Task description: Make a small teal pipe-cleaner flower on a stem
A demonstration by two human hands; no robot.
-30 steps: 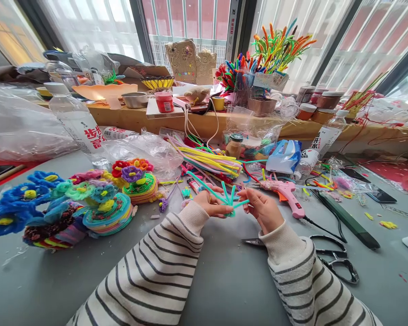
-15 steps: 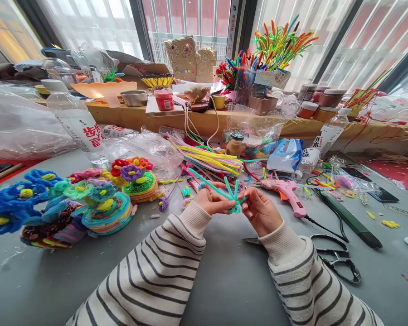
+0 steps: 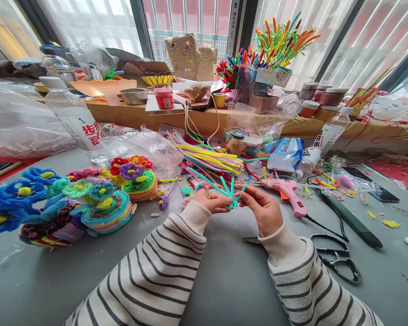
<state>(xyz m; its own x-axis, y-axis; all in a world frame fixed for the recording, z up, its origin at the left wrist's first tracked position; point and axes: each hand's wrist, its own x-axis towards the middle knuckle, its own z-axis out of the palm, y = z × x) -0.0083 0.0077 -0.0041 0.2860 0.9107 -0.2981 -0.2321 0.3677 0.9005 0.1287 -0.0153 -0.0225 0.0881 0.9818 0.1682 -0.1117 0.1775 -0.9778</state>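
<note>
Both hands meet over the middle of the grey table around a turquoise pipe cleaner piece (image 3: pixel 231 204). Its base is a small coiled bunch, and several straight stems fan up and outward from it. My left hand (image 3: pixel 209 200) is closed on the left side of the piece, with one long stem running out over the fingers toward the upper left. The fingers of my right hand (image 3: pixel 261 206) pinch the piece at its right side, by a short stem; the fingertips partly hide the spot. Below the right wrist, black-handled scissors (image 3: pixel 336 260) lie on the table, blades partly under the sleeve.
Pipe cleaner flowers (image 3: pixel 23 192) on striped round bases stand at left. Behind the hands lies a bundle of loose pipe cleaners (image 3: pixel 211 158). A pink glue gun (image 3: pixel 285 192) with its cord rests at right, near a dark green long tool (image 3: pixel 352 222). Bottles and jars line the back.
My right hand has shifted slightly, its fingers now pinching higher by a short stem on the right. The left hand keeps its hold on the turquoise piece.
</note>
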